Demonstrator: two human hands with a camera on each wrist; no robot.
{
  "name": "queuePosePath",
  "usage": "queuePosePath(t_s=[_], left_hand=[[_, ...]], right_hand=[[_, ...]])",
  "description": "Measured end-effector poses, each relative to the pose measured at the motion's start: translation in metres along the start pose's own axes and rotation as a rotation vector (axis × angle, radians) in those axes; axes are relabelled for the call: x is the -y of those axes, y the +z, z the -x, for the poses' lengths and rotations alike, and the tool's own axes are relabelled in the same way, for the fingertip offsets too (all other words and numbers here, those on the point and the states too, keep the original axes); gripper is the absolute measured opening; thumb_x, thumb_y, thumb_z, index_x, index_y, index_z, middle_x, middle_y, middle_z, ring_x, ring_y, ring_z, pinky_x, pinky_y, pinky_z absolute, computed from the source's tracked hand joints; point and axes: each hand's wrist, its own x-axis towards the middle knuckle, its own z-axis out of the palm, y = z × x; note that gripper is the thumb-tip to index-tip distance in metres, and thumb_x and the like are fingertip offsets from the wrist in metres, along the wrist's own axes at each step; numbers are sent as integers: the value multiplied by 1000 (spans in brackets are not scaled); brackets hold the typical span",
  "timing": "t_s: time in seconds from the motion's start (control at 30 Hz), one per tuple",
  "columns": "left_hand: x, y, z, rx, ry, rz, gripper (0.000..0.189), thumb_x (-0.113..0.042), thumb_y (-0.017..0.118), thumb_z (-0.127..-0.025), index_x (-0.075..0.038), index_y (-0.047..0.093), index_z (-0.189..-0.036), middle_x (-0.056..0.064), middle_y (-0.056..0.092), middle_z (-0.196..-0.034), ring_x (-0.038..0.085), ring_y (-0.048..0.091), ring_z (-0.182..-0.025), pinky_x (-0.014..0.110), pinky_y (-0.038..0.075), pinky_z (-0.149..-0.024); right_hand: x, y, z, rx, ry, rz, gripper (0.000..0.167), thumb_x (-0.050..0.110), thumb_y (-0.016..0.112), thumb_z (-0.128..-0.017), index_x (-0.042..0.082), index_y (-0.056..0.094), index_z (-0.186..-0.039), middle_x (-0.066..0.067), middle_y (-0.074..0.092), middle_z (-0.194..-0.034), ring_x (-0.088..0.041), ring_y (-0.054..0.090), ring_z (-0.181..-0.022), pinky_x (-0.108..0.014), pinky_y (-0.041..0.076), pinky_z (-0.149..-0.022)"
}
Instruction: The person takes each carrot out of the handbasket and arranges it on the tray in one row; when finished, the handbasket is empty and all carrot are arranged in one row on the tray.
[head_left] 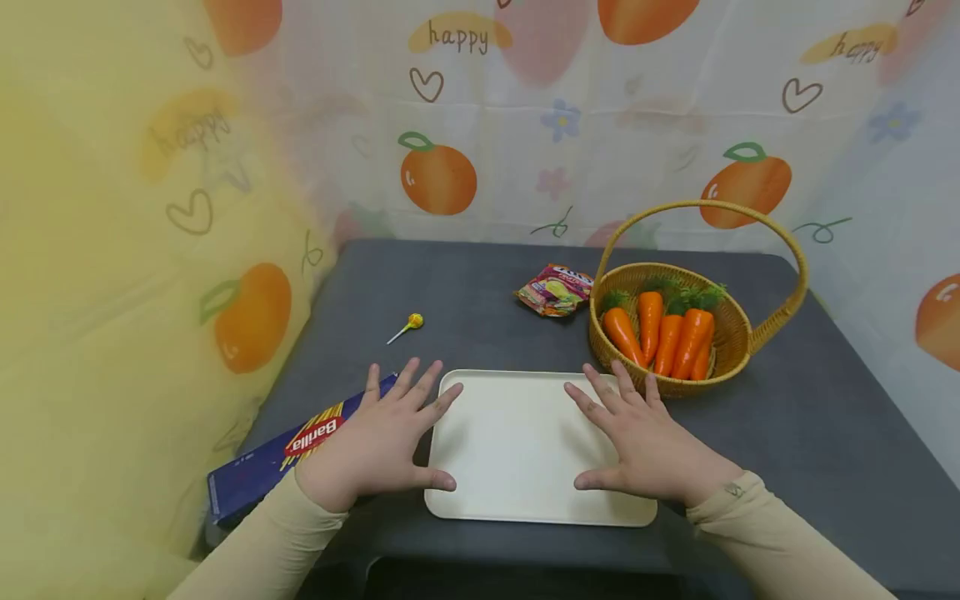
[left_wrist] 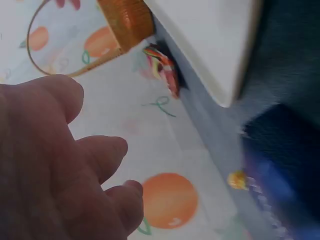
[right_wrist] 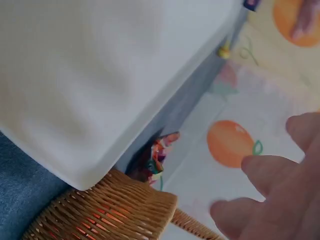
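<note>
Beige sleeves (head_left: pixel 262 533) nearest the head camera; beyond them, two bare hands: left grip (head_left: pixel 371 442) and right grip (head_left: pixel 652 442). Both spread, fingers fanned. Pale tray (head_left: pixel 525 442) lies flat on the dark worktop (head_left: pixel 480 283), between and partly beneath the two: left grip at its left edge, right grip over its right side. Contact with the tray cannot be told from this view. Blue pasta box (head_left: pixel 262 467) left of tray, partly hidden by left grip. Lollipop (head_left: pixel 415 321) beyond left fingertips. Wicker basket (head_left: pixel 701 387) at tray's far right corner, holding carrots (head_left: pixel 667 343), near right fingertips. Candy packet (head_left: pixel 555 290) just beside the basket, to its left. Printed cloth (head_left: pixel 517 167) hangs behind.

Left wrist view: left grip in foreground, fingers separated; tray shows at upper right, apart from them. Box lower right, dark and blurred, lollipop showing beside it.

Right wrist view: tray fills upper left, partly shadowed. Right grip spread at lower right, visible fingertips apart from tray. Basket at tray's corner; whether they touch, cannot tell.
</note>
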Motion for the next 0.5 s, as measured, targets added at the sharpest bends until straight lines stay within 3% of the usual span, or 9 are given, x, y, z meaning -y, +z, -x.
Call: queuePosePath(t_s=[0.13, 0.2, 0.27, 0.33, 0.43, 0.5], left_hand=[[5, 14, 14, 25, -38, 24, 125, -85, 81, -77, -22, 36, -175, 13, 25, -184, 49, 18, -170, 90, 1, -123], [4, 21, 19, 55, -48, 55, 126, -84, 82, -76, -17, 40, -173, 11, 28, -183, 47, 20, -169, 89, 0, -123], [4, 29, 21, 88, -47, 76, 126, -84, 81, -76, -13, 42, -172, 9, 31, -182, 45, 22, -170, 89, -1, -123], [3, 37, 22, 118, -48, 87, 126, -85, 80, -76, -12, 43, -171, 7, 33, -182, 41, 24, -170, 88, -1, -124], [2, 48, 20, 154, -43, 82, 123, -87, 78, -77, -13, 45, -170, 5, 34, -181, 38, 24, -170, 87, -3, -125], [0, 53, 19, 170, -43, 83, 121, -87, 78, -78, -14, 47, -169, 4, 36, -181, 36, 25, -171, 87, -3, -126]], right_hand=[[-11, -19, 0, -49, 35, -147, 90, 54, 78, -100, 16, 41, -173, -16, 38, -178, -53, 35, -162, -81, 27, -125], [-22, -36, -4, -99, 107, -269, 75, 48, 73, -106, 11, 50, -167, -17, 55, -167, -47, 53, -152, -72, 42, -121], [-38, -55, -13, -124, 214, -449, 66, 47, 65, -112, 7, 54, -164, -19, 61, -161, -44, 61, -144, -66, 51, -116], [-58, -72, -27, -111, 320, -665, 67, 48, 55, -116, 2, 48, -166, -24, 57, -163, -45, 59, -146, -64, 49, -119], [-89, -87, -53, -17, 451, -966, 75, 50, 40, -120, -1, 26, -174, -31, 36, -174, -50, 43, -156, -64, 38, -129], [-107, -89, -70, 52, 502, -1083, 78, 48, 35, -120, -2, 13, -176, -33, 24, -178, -52, 33, -162, -62, 30, -134]])
